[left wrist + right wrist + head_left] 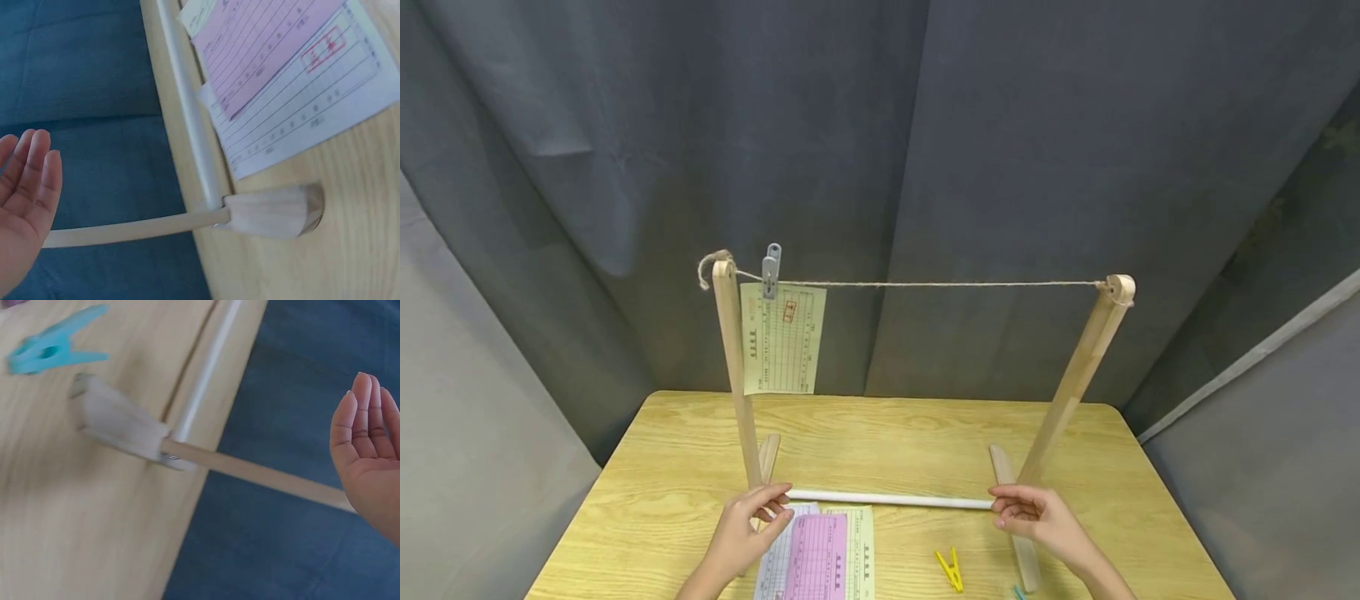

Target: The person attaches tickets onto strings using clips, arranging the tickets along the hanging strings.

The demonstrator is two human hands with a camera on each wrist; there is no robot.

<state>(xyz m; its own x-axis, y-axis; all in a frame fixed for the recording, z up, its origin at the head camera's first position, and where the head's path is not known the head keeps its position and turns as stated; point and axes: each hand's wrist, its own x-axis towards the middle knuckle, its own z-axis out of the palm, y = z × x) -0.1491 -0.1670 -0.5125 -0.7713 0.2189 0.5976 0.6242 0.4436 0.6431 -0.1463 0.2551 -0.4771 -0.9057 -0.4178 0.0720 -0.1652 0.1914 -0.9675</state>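
Observation:
My left hand (pixel 745 529) is raised by the foot of the left wooden post (pixel 737 367), holding nothing, its fingers loosely bent. Near the right post (pixel 1075 375), my right hand (pixel 1041 525) is likewise free, with relaxed fingers. Both hands overlap the ends of the white crossbar (pixel 887 499) in the head view, but the wrist views show them apart from it. A twine line (pixel 925 284) runs between the post tops. At its left end a grey clothespin (pixel 770 275) clips a pale yellow printed slip (pixel 782 342), which hangs down.
A pink slip (pixel 820 558) overlaps white and yellow slips (pixel 861 550) on the wooden table (pixel 647 500), front left. A yellow clothespin (pixel 951 571) lies right of them. A teal clothespin (pixel 53 347) lies by the right foot (pixel 119 415). Dark curtains (pixel 880 125) hang behind.

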